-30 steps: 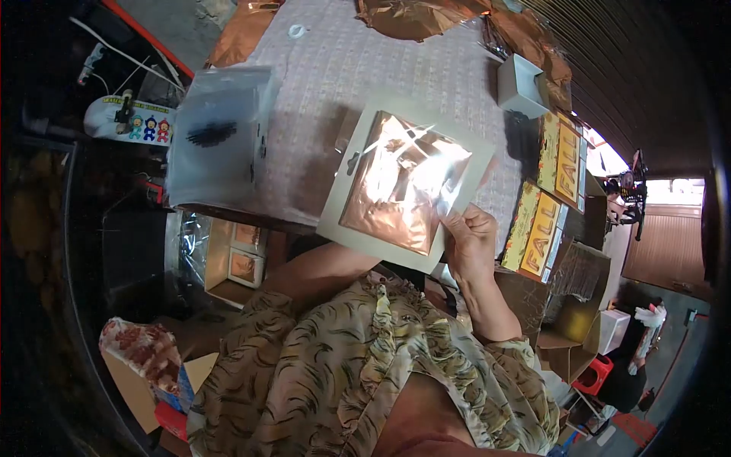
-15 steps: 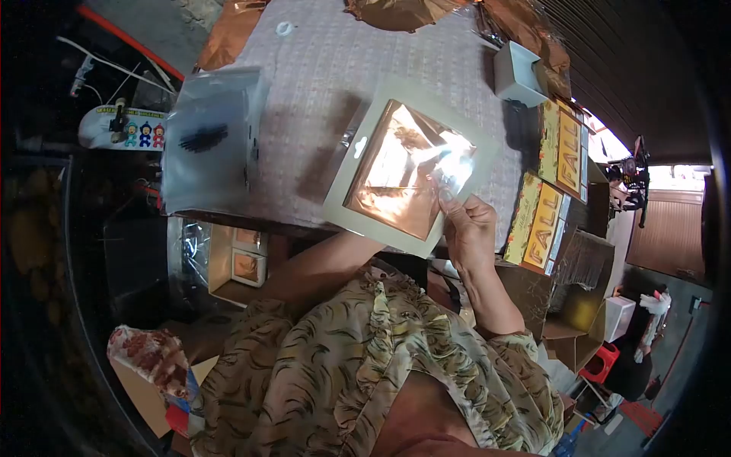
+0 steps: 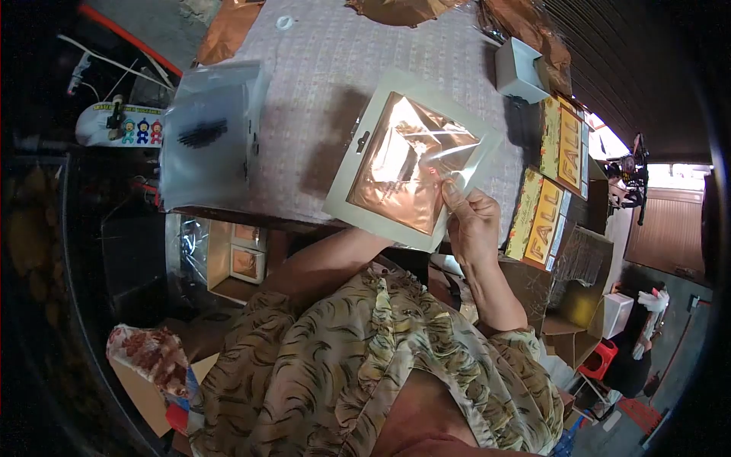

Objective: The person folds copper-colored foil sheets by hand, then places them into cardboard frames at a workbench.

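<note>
My right hand (image 3: 474, 217) pinches the lower right edge of a flat package (image 3: 362, 186). The package has a pale border, a hang hole on its left side and shiny copper-coloured foil in the middle. It is held tilted above the cloth-covered table (image 3: 304, 99). My left forearm reaches in from the left to behind the package's lower edge; the left hand itself is hidden there. To the left on the table lies a stack of clear plastic bags (image 3: 202, 167).
Yellow FALL boxes (image 3: 542, 221) stand at the table's right edge, with an open white box (image 3: 521, 72) beyond them. Copper-coloured foil (image 3: 396, 9) lies at the far edge. A cardboard box (image 3: 232, 282) with packets sits below left. A white ring (image 3: 284, 23) rests far left.
The package has tilted slightly; the reflections on its foil have shifted and its hang hole now looks dark. My right hand still grips it and has moved very little.
</note>
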`<state>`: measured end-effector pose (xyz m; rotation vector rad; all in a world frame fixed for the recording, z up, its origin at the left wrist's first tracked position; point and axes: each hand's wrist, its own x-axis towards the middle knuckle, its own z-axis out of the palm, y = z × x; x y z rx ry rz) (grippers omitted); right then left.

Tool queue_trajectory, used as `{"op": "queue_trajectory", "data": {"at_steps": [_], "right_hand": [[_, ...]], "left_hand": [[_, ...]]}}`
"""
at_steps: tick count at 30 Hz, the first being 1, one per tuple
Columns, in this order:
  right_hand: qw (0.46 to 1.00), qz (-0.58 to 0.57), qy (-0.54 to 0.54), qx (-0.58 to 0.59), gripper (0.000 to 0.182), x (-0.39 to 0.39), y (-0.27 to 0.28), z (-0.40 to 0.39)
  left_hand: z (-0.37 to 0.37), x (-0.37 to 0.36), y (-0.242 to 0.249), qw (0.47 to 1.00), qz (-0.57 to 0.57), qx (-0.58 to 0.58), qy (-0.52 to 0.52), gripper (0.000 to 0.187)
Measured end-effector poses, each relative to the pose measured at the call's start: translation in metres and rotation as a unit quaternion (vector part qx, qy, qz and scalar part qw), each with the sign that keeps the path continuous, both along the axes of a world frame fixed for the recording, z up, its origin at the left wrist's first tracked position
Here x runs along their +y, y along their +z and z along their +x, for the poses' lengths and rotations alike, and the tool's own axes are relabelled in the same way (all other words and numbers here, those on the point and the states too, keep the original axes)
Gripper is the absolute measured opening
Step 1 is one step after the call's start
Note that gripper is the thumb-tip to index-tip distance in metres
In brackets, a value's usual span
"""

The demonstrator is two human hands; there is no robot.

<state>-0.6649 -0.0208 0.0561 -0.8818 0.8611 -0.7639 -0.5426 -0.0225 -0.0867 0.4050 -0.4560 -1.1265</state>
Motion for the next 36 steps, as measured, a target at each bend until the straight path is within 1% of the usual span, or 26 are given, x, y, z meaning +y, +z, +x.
{"op": "queue_trajectory", "data": {"at_steps": [1, 3, 4, 5, 6, 7, 8, 9, 10, 12, 13, 15, 17, 19, 21, 22, 25, 26, 27, 28, 29, 30, 32, 33, 34, 36], "right_hand": [[1.0, 0.008, 0.008, -0.004, 0.011, -0.004, -0.007, -0.003], [1.0, 0.016, 0.01, -0.007, 0.011, -0.01, -0.01, -0.009], [1.0, -0.003, 0.005, -0.006, 0.011, -0.012, -0.007, -0.012], [1.0, -0.023, -0.002, -0.005, 0.011, -0.016, -0.005, -0.015], [1.0, -0.023, -0.011, -0.005, 0.011, -0.022, -0.004, -0.02], [0.999, -0.047, -0.014, 0.021, 0.01, -0.028, -0.003, -0.026], [0.996, -0.069, -0.017, 0.048, 0.009, -0.032, -0.002, -0.031], [0.994, -0.069, -0.019, 0.08, 0.008, -0.034, 0.002, -0.033], [0.994, -0.066, -0.026, 0.081, 0.008, -0.036, 0.005, -0.038], [0.99, -0.068, 0.044, 0.112, 0.009, -0.04, 0.005, -0.046], [0.993, -0.095, 0.016, 0.073, 0.011, -0.037, -0.002, -0.041], [0.993, -0.09, 0.008, 0.072, 0.011, -0.031, 0.008, -0.034], [0.994, -0.086, -0.003, 0.071, 0.011, -0.028, 0.011, -0.032], [0.99, -0.114, -0.033, 0.079, 0.017, -0.028, 0.005, -0.032], [0.991, -0.105, -0.022, 0.085, 0.017, -0.03, -0.002, -0.041], [0.991, -0.098, -0.01, 0.09, 0.017, -0.031, -0.004, -0.044], [0.996, -0.068, -0.002, 0.059, 0.013, -0.031, -0.006, -0.045], [0.996, -0.069, -0.004, 0.06, 0.013, -0.03, -0.009, -0.046], [0.998, -0.061, -0.015, 0.022, 0.011, -0.029, -0.013, -0.046], [0.998, -0.053, -0.027, -0.017, 0.009, -0.028, -0.015, -0.045], [0.998, -0.036, -0.04, -0.024, 0.008, -0.026, -0.01, -0.041], [0.998, -0.039, -0.04, -0.025, 0.008, -0.025, -0.01, -0.039], [0.999, -0.024, -0.028, -0.026, 0.008, -0.021, -0.011, -0.035], [0.999, -0.011, -0.013, -0.028, 0.01, -0.017, -0.009, -0.034], [1.0, -0.009, -0.007, -0.026, 0.01, -0.015, -0.006, -0.032], [0.999, 0.032, -0.004, -0.027, 0.009, -0.008, -0.002, -0.029]], "left_hand": [[0.002, -0.002, -0.001, 1.0, 0.004, -0.003, 0.002, 0.045], [0.042, 0.033, -0.005, 1.0, 0.012, -0.01, 0.002, 0.045], [0.036, -0.003, -0.005, 1.0, 0.016, -0.014, -0.001, 0.045], [0.061, 0.019, -0.006, 1.0, 0.018, -0.018, -0.005, 0.045], [0.058, 0.016, -0.006, 0.999, 0.021, -0.023, -0.011, 0.045], [0.119, 0.028, 0.046, 0.94, -0.121, 0.093, -0.305, 0.041], [0.121, 0.034, 0.075, 0.982, 0.053, -0.11, -0.142, 0.04], [0.12, 0.041, 0.098, 0.926, 0.218, -0.306, 0.037, 0.038], [0.124, 0.046, 0.119, 0.957, 0.148, -0.25, -0.006, 0.034], [0.133, 0.045, 0.138, 0.899, 0.064, -0.433, 0.003, 0.036], [0.137, 0.044, 0.149, 0.899, 0.066, -0.432, 0.003, 0.036], [0.143, 0.043, 0.164, 0.818, 0.095, -0.554, -0.123, 0.058], [0.145, 0.043, 0.165, 0.808, 0.11, -0.563, -0.134, 0.062], [0.144, 0.042, 0.169, 0.798, 0.124, -0.572, -0.145, 0.065], [0.142, 0.045, 0.174, 0.781, 0.141, -0.583, -0.173, 0.072], [0.142, 0.044, 0.173, 0.781, 0.141, -0.583, -0.174, 0.072], [0.139, 0.045, 0.167, 0.793, 0.16, -0.553, -0.198, 0.075], [0.135, 0.048, 0.166, 0.835, 0.156, -0.493, -0.188, 0.07], [0.132, 0.049, 0.165, 0.872, 0.15, -0.431, -0.178, 0.067], [0.123, 0.044, 0.155, 0.872, 0.147, -0.432, -0.179, 0.067], [0.108, 0.037, 0.137, 0.953, 0.105, -0.265, -0.106, 0.063], [0.096, 0.032, 0.12, 0.994, 0.059, -0.087, -0.028, 0.062], [0.086, 0.032, 0.098, 0.976, 0.122, 0.002, -0.182, 0.068], [0.088, 0.034, 0.093, 0.977, 0.122, 0.004, -0.177, 0.068], [0.062, 0.002, 0.093, 0.977, 0.124, 0.004, -0.172, 0.068], [0.051, 0.029, 0.096, 0.978, 0.131, 0.007, -0.164, 0.067]]}}
